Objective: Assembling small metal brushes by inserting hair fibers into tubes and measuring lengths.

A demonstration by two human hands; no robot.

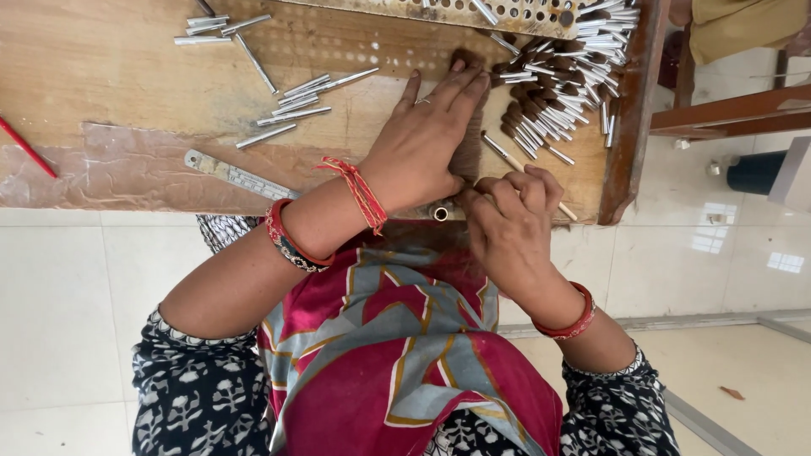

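A tuft of brown hair [467,156] is pressed flat on the desk [101,67] by the open left hand [420,143]; a thin stick [507,158] is pinched by the right hand [509,228].

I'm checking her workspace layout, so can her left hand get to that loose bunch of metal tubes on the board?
Probably yes. The left hand lies flat on the wooden board, and the loose metal tubes lie just beside it with nothing between; the steel ruler sits nearer the edge.
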